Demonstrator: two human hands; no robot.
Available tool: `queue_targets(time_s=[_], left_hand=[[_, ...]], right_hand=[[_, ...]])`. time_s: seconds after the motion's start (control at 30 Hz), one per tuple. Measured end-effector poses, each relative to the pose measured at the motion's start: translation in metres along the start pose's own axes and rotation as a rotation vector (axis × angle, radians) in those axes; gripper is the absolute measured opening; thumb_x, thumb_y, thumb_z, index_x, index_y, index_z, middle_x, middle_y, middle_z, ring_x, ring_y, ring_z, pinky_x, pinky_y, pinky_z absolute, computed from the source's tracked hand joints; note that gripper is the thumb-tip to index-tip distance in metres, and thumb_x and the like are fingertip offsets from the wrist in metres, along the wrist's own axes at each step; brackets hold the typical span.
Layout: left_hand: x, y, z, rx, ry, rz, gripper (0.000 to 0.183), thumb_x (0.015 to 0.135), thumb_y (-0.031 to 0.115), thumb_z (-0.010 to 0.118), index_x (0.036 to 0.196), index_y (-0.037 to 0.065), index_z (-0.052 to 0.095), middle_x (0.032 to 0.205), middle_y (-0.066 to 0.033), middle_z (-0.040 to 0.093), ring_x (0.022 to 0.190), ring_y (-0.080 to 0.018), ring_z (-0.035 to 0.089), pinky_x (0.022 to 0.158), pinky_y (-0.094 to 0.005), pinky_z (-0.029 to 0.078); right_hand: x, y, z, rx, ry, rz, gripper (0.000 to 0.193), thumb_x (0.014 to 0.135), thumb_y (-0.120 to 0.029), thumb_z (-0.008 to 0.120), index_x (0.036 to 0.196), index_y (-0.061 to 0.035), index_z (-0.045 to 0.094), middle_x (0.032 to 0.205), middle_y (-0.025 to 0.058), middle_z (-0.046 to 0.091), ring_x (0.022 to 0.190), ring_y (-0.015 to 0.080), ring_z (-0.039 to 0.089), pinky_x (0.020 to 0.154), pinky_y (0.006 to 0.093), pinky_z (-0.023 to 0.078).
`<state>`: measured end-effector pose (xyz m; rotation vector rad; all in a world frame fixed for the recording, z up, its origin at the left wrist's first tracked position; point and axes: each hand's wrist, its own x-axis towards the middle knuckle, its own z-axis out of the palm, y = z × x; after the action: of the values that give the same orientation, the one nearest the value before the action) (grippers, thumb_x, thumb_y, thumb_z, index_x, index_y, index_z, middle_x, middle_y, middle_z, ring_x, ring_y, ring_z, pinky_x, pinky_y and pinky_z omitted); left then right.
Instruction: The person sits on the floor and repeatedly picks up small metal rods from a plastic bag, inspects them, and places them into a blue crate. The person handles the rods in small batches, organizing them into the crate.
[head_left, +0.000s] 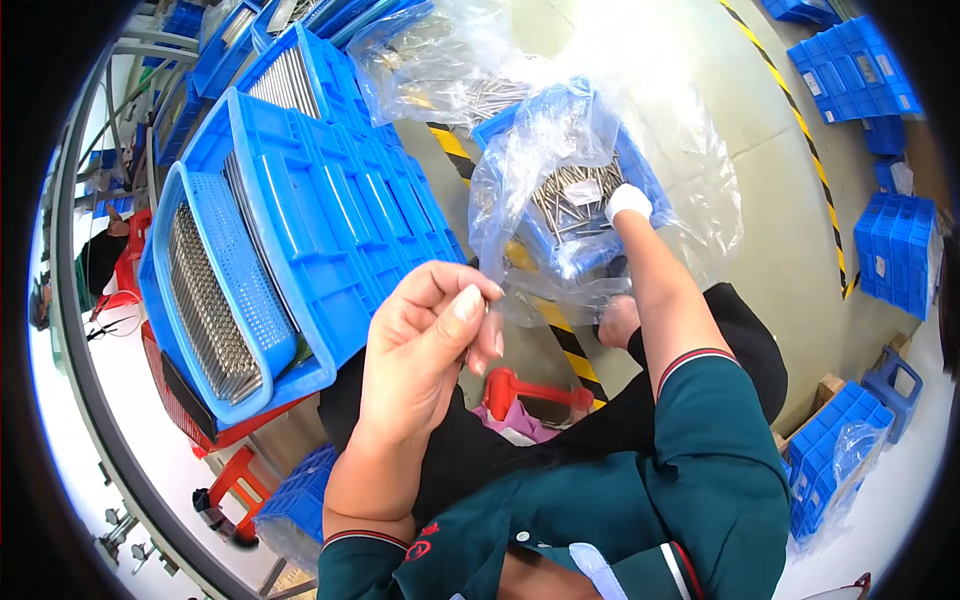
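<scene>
My left hand (428, 325) is raised in front of me, bare, with thumb and fingertips pinched together. Whatever it may hold is too small or hidden to make out. My right hand (629, 203), covered in white, reaches down to the right side of a pile of thin metal pins (565, 205). Its fingers cannot be told apart. The pins lie in a blue crate (645, 165) lined with clear plastic film (500, 190), and a small white piece (582, 192) rests on them.
Left of me, a blue perforated basket (235, 255) packed with metal rods sits in a tilted blue crate (310, 220). A red stool (510, 388) stands between my legs. More blue crates (850, 70) are stacked at right. Yellow-black tape (575, 350) marks the floor.
</scene>
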<state>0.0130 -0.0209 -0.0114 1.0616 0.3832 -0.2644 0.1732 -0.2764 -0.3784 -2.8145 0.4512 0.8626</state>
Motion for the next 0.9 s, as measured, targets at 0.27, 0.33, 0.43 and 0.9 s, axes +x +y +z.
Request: queue_targets(time_s=[0.27, 0.33, 0.43, 0.9], left_hand=[[0.004, 0.004, 0.002, 0.043, 0.026, 0.011, 0.021, 0.093, 0.018, 0.054, 0.096, -0.003, 0.052, 0.063, -0.0104, 0.055, 0.049, -0.0114, 0.047, 0.048, -0.0240, 0.036], [0.004, 0.004, 0.002, 0.052, 0.044, 0.013, 0.022, 0.093, 0.018, 0.055, 0.095, -0.003, 0.052, 0.063, -0.0104, 0.055, 0.049, -0.0114, 0.047, 0.049, -0.0240, 0.036], [0.003, 0.006, 0.002, 0.043, 0.032, 0.003, 0.023, 0.092, 0.019, 0.055, 0.095, -0.003, 0.052, 0.062, -0.0100, 0.055, 0.049, -0.0112, 0.047, 0.050, -0.0242, 0.037], [-0.001, 0.009, 0.001, 0.038, -0.016, -0.021, 0.021, 0.092, 0.017, 0.055, 0.096, -0.004, 0.054, 0.065, -0.0088, 0.055, 0.054, -0.0114, 0.050, 0.053, -0.0226, 0.039]], right_hand=[[0.019, 0.004, 0.031, -0.203, 0.101, 0.033, 0.023, 0.079, -0.016, 0.058, 0.096, -0.0066, 0.070, 0.105, 0.0168, 0.066, 0.097, 0.0293, 0.065, 0.078, 0.0378, 0.052], [0.018, 0.002, 0.027, -0.246, 0.038, -0.036, 0.024, 0.077, -0.016, 0.059, 0.097, -0.0066, 0.070, 0.104, 0.0168, 0.066, 0.096, 0.0307, 0.065, 0.079, 0.0386, 0.052], [0.009, -0.004, 0.009, -0.241, -0.102, -0.137, 0.027, 0.077, -0.017, 0.057, 0.099, -0.0067, 0.069, 0.106, 0.0172, 0.065, 0.098, 0.0316, 0.063, 0.082, 0.0398, 0.051], [0.003, -0.005, 0.005, -0.117, 0.009, -0.177, 0.029, 0.083, -0.017, 0.046, 0.100, -0.0038, 0.066, 0.105, 0.0215, 0.063, 0.101, 0.0350, 0.061, 0.085, 0.0437, 0.047]])
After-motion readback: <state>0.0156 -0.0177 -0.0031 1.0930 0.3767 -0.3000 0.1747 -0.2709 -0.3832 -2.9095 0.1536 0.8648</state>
